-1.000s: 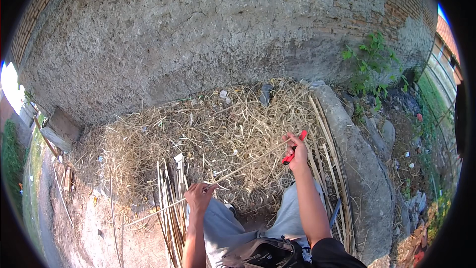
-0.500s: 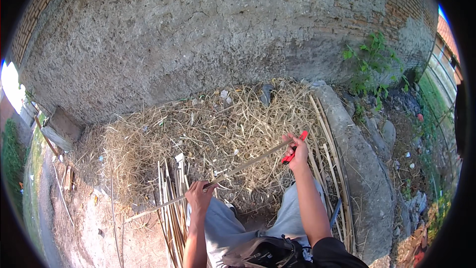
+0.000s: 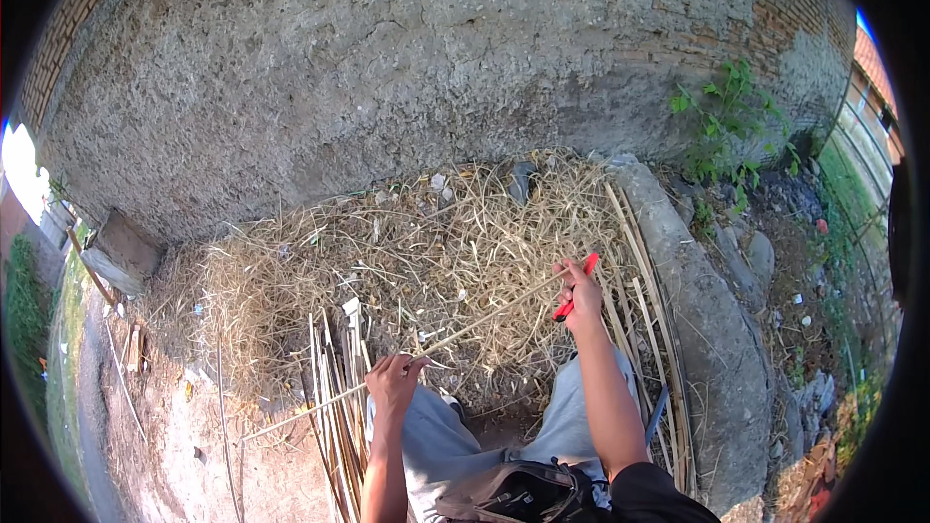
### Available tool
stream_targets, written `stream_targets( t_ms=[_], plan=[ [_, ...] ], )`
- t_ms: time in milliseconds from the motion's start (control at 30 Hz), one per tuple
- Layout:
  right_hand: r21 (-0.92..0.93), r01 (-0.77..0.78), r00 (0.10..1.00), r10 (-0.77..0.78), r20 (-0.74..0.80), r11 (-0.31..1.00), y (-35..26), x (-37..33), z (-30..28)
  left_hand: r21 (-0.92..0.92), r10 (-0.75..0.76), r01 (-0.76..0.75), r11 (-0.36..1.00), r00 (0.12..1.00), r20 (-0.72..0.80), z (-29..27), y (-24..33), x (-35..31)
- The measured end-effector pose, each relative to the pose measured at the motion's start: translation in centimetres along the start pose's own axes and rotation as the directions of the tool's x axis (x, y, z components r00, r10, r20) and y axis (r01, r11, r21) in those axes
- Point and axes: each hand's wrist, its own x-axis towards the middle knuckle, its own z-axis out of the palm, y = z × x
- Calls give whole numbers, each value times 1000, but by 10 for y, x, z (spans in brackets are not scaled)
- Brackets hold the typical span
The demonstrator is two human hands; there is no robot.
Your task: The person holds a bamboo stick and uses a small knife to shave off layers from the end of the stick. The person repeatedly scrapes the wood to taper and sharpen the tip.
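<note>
A long, thin bamboo strip (image 3: 484, 322) slants across in front of me, from low on the left to higher on the right, its narrow edge showing. My left hand (image 3: 392, 384) is closed around it, with the far left end sticking out beyond. Near its right end, my right hand (image 3: 582, 296) pinches it between thumb and fingers. That same hand also grips a red tool (image 3: 591, 261), perhaps a cutter; my fingers cover its middle. Below my left hand lies a bundle of bamboo strips (image 3: 334, 426) beside my leg.
Dry shavings (image 3: 262, 300) cover the ground up to a rough plastered wall (image 3: 407, 68). More long strips (image 3: 632, 232) lie to my right, along a concrete edge (image 3: 717, 358). A black bag (image 3: 523, 494) rests at my lap. A green plant (image 3: 731, 126) grows at the wall.
The bamboo strip has turned about its length, from its wide face to its narrow edge. My left hand has shifted very slightly right; my right hand stays nearly in place.
</note>
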Motion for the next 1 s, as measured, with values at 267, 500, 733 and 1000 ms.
stream_targets(
  t_ms=[267, 500, 733, 1000],
  plan=[
    [-523, 523, 804, -593, 41, 673, 23, 4, 4, 120, -260, 232, 965, 877, 404, -21, 27, 22],
    [-815, 574, 779, -362, 512, 83, 31, -53, 28, -122, -285, 482, 868, 684, 672, -10, 32, 0],
    [-659, 698, 665, -87, 742, -279, 67, -62, 22, -206, -294, 683, 701, 540, 789, 30, 17, -18],
    [-761, 567, 814, 70, 577, -316, 57, -78, 35, -266, -324, 740, 618, 548, 771, 39, 45, -15]
  ],
)
